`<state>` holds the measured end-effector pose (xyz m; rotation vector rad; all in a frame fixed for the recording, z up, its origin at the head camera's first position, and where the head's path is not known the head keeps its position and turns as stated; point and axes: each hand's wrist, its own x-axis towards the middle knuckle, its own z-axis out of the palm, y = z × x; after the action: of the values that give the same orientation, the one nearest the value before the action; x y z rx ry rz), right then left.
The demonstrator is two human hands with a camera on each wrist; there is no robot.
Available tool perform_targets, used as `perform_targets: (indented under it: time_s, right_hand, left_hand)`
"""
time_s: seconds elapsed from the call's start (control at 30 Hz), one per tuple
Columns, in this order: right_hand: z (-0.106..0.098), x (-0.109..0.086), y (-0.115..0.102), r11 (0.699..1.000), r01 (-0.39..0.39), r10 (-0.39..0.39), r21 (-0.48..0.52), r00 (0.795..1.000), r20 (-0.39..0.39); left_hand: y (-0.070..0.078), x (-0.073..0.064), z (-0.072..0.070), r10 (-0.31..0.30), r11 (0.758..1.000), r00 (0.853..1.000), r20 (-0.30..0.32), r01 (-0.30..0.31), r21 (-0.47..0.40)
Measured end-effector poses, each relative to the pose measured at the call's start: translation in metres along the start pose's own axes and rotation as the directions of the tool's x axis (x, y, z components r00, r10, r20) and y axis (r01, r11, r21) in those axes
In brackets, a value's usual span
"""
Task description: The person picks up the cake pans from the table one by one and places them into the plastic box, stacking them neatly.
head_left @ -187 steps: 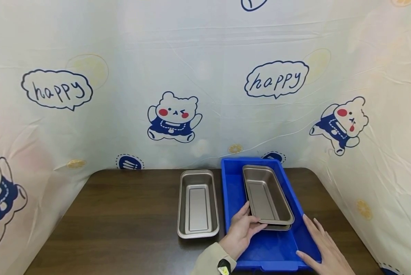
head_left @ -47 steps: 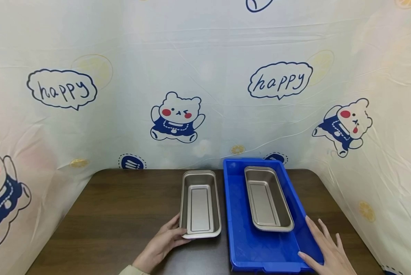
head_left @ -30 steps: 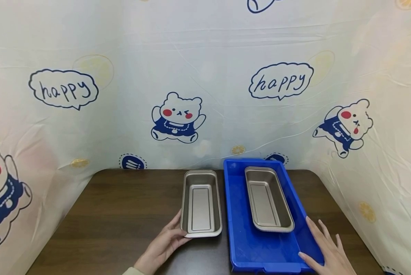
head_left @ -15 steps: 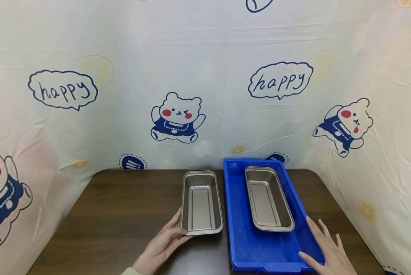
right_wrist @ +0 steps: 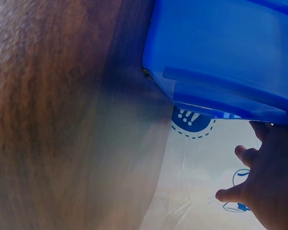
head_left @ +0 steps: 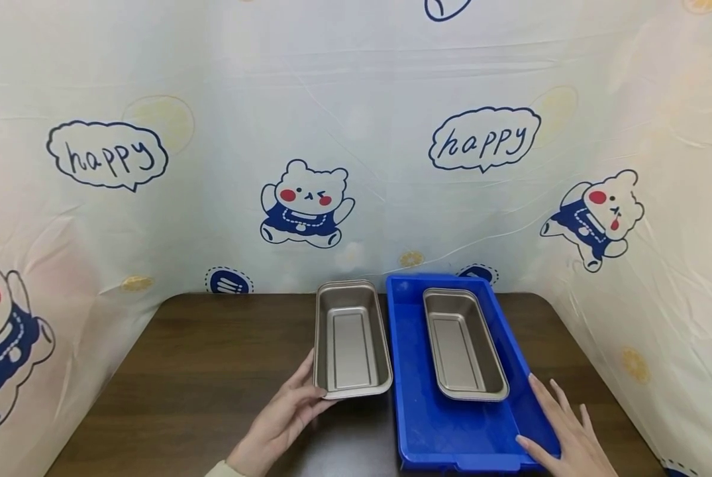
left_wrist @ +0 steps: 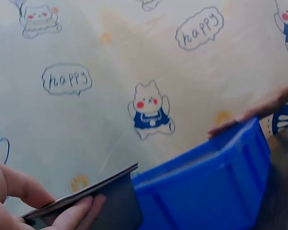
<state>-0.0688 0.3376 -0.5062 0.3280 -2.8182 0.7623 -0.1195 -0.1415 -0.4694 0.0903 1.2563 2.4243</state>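
In the head view my left hand pinches a bronze-grey metal loaf pan at its near left corner, thumb on the rim and fingers below. The left wrist view shows this pan from the side, raised beside the blue tray's wall. A second loaf pan sits inside the blue plastic tray, toward its far right. My right hand rests on the tray's right rim near the front corner, fingers spread and fairly straight; the right wrist view catches the fingers outside the tray.
A dark brown wooden table carries the tray on its right half. Behind and at both sides hangs a pale curtain printed with bears and "happy" bubbles, close to the table's far edge.
Earlier my left hand held the pan in the tray; it then moved left to the other pan. That pan has since risen off the table, shifting slightly right. My right hand stays put.
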Motion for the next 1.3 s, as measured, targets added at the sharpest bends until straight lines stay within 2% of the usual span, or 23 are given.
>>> perform_targets:
  time_s: [0.33, 0.5, 0.8, 1.3]
  right_hand:
    - [0.001, -0.001, 0.0, 1.0, 0.013, -0.013, -0.002, 1.0, -0.012]
    - [0.002, -0.001, 0.001, 1.0, 0.006, -0.006, 0.0, 1.0, -0.004]
    - [0.002, 0.0, 0.002, 1.0, 0.002, -0.002, -0.006, 1.0, -0.008]
    - [0.003, -0.002, 0.002, 1.0, 0.028, -0.028, -0.002, 0.999, -0.032]
  left_hand:
    - [0.014, -0.001, 0.026, 0.022, 0.999, 0.999, 0.026, -0.021, -0.026]
    - [0.015, 0.005, 0.037, 0.024, 0.999, 0.999, 0.038, -0.022, -0.038]
    - [0.014, 0.022, 0.062, 0.033, 0.998, 0.994, 0.102, -0.027, -0.055]
    - [-0.008, 0.052, 0.103, 0.01, 0.996, 0.993, 0.119, 0.001, -0.094]
